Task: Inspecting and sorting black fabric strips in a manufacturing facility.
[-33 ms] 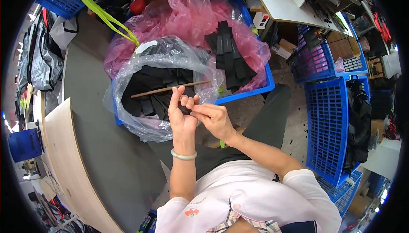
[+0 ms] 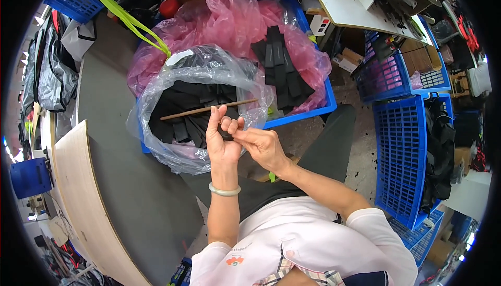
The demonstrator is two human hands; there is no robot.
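My left hand (image 2: 223, 147) is palm up, fingers curled in and one digit pointing away from me. My right hand (image 2: 263, 145) meets it from the right, thumb and fingers pinched together against the left fingertips. Whatever they hold between them is too small or hidden to make out. Just beyond the left hand a thin brown stick (image 2: 182, 113) lies across the mouth of a clear plastic bag (image 2: 175, 158). Inside that bag are many black fabric strips (image 2: 180, 98). A bundle of black straps (image 2: 282, 72) rests on pink plastic sheeting (image 2: 229, 12) to the right.
Bag and sheeting sit in a blue crate (image 2: 308, 110). A yellow-green strap (image 2: 117, 9) hangs at the far left. A grey surface (image 2: 135, 181) and a wooden board (image 2: 88, 197) stand left. Blue baskets (image 2: 399, 150) are at the right, a white-topped table (image 2: 360, 12) at the far right.
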